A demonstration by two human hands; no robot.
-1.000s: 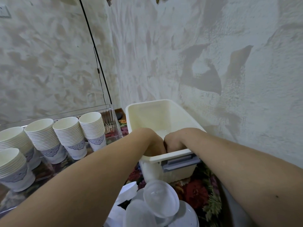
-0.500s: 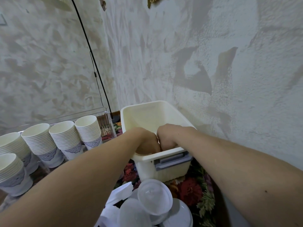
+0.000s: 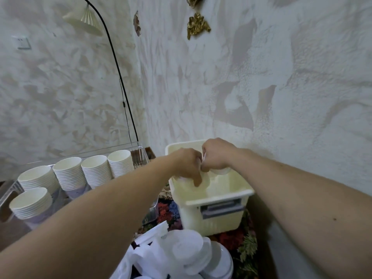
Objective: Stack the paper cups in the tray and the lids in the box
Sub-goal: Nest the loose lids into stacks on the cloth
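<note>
Head view: cup stacks (image 3: 96, 170) fill the tray (image 3: 141, 152); my left hand (image 3: 188, 166) and right hand (image 3: 217, 156), together, seemingly pinch lids (image 3: 221, 171) over the box (image 3: 219, 198); loose lids (image 3: 189, 250) remain.

Both hands are over the cream plastic box (image 3: 211, 198): the left hand (image 3: 188, 165) points its fingers down inside, and the right hand (image 3: 217, 156) holds a translucent lid (image 3: 221, 171). Five stacks of paper cups (image 3: 96, 170) stand in the clear tray (image 3: 141, 154) at left. More lids (image 3: 187, 252) lie near the bottom edge.

Wall (image 3: 261, 77) hems box (image 3: 219, 200); cup stacks (image 3: 96, 170) crowd left.
</note>
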